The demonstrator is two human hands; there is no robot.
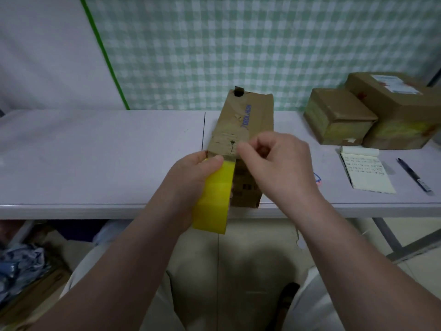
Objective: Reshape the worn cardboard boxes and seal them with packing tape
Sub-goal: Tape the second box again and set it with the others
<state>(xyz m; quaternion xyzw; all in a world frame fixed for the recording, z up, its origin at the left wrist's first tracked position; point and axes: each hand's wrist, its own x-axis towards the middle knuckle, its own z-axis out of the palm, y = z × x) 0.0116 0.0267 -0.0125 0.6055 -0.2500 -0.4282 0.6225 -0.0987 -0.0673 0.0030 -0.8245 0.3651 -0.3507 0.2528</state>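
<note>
Left hand (191, 177): fingers and thumb wrap the yellow tape roll (214, 194), the thumb lying across its upper rim. The roll is held edge-on to the camera, against the near left corner of the cardboard box (248, 115). The roll's core and far side are hidden by the palm.

Right hand (274, 163): fingers are curled in, with the fingertips (241, 148) brought together at the box's near top edge, just beside the left thumb. A short dull strip spans the gap between the two hands (possibly the tape's free end). Motion blur leaves it unclear whether the right fingers pinch this strip or only press the cardboard.

The box is long and narrow. It lies lengthwise on the table (95, 151), with its near end at the table's front edge. Its brown surface is scuffed and wrinkled, with a dark hole at the far left corner and blue lettering too blurred to read. Pale, patchy tape bands cross the near part of the top. The near end face is largely hidden behind the hands.

To the right, well apart from the hands, a small box (338, 115) touches a larger box (401, 111), which is cut off by the frame. In front of them lie a notepad (367, 174) and a pen (414, 174).
</note>
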